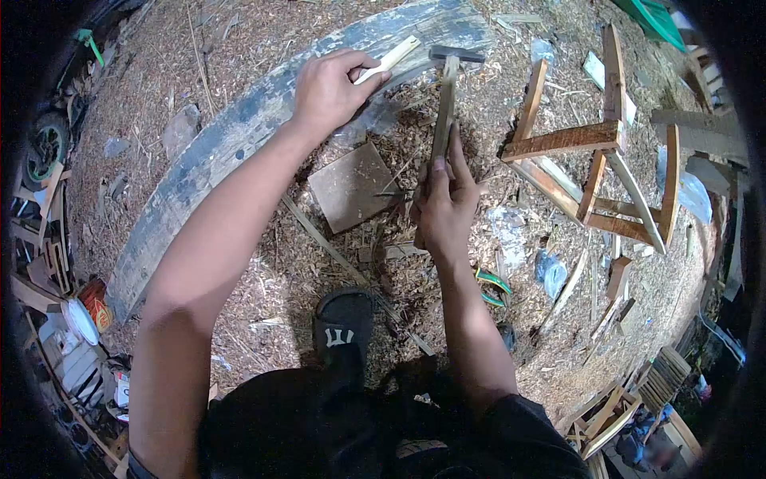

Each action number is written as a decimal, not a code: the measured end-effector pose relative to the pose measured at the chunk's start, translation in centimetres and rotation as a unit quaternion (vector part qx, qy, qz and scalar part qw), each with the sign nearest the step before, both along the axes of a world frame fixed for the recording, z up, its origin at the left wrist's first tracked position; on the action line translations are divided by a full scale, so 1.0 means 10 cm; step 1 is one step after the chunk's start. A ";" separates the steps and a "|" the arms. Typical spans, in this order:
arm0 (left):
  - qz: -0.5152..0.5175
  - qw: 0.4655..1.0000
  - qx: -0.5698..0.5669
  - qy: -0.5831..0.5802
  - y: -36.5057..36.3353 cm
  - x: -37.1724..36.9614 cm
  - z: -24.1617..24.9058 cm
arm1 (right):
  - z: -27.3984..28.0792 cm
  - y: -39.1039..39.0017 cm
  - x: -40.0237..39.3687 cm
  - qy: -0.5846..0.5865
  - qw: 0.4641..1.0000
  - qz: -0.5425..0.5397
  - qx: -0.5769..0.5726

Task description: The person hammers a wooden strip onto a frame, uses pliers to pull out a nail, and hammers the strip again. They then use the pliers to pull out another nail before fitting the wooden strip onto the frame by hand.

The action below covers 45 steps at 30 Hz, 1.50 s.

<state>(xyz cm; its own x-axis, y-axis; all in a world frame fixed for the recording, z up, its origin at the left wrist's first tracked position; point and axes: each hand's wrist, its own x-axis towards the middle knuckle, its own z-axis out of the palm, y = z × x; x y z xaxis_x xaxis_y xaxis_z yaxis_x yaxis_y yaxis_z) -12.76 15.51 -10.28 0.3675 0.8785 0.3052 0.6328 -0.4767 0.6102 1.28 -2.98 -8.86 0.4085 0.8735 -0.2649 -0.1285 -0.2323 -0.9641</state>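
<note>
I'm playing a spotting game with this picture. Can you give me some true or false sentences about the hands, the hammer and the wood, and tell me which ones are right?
1. The right hand holds a hammer by its handle. True.
2. The left hand holds a pale wooden stick. True.
3. The ground is clean bare concrete. False: it is covered in wood shavings.
4. A wooden frame lies to the right of the hammer. True.
5. The flat square board is held in the left hand. False: it lies on the ground between the two arms.
</note>
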 end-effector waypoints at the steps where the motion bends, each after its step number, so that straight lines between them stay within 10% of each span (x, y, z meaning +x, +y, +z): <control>1: -0.002 1.000 0.009 -0.006 0.00 0.00 -0.01 | 0.00 0.02 -0.03 0.002 1.000 0.001 0.000; 30: -0.044 0.997 0.068 0.001 0.01 -0.03 -0.04 | 0.31 0.12 -0.44 0.153 0.982 -0.110 -0.005; 39: -0.173 0.963 0.163 0.124 0.21 -0.51 0.09 | -0.25 -0.30 0.51 -0.270 0.961 0.044 0.040; 41: -0.174 0.958 0.177 0.141 0.25 -0.58 0.09 | -0.37 -0.19 0.70 -0.470 0.853 0.083 0.211; 45: -0.182 0.957 0.205 0.096 0.29 -0.59 -0.02 | 0.17 -0.16 0.75 -0.410 0.899 0.151 0.019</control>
<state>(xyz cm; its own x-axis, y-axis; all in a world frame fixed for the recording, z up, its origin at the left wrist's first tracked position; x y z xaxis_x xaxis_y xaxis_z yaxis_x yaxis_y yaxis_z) -18.69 18.45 -10.43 0.7108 0.5024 0.4923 0.4607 -0.8614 0.2139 8.74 -4.58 -7.14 0.1960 0.9793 0.0498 0.6926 -0.1024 -0.7140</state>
